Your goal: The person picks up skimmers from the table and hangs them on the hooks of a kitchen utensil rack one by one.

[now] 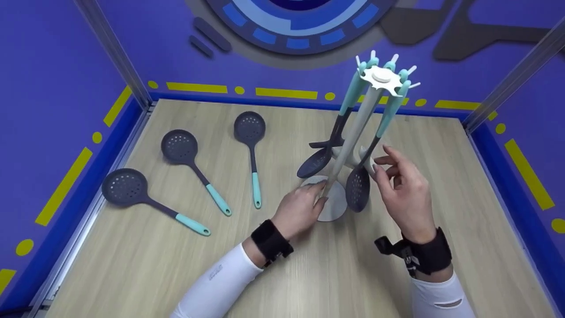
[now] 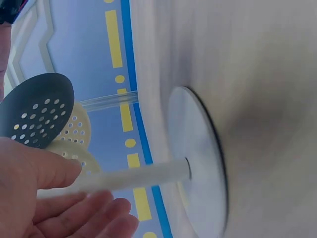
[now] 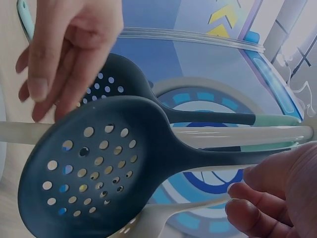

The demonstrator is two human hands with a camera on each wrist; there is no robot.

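tabletop [image 1: 318, 282] under stand [image 1: 352, 138], blue walls [image 1: 44, 84]

Stand base [image 2: 198, 134] cut off at btm, L wrist view.

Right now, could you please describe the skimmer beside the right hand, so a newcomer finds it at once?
On the wood-grain table, find the tall utensil stand. The skimmer hangs from it by a turquoise handle, its dark perforated bowl left of the right hand. Three similar skimmers lie flat; this is the only dark one hanging right of the pole.
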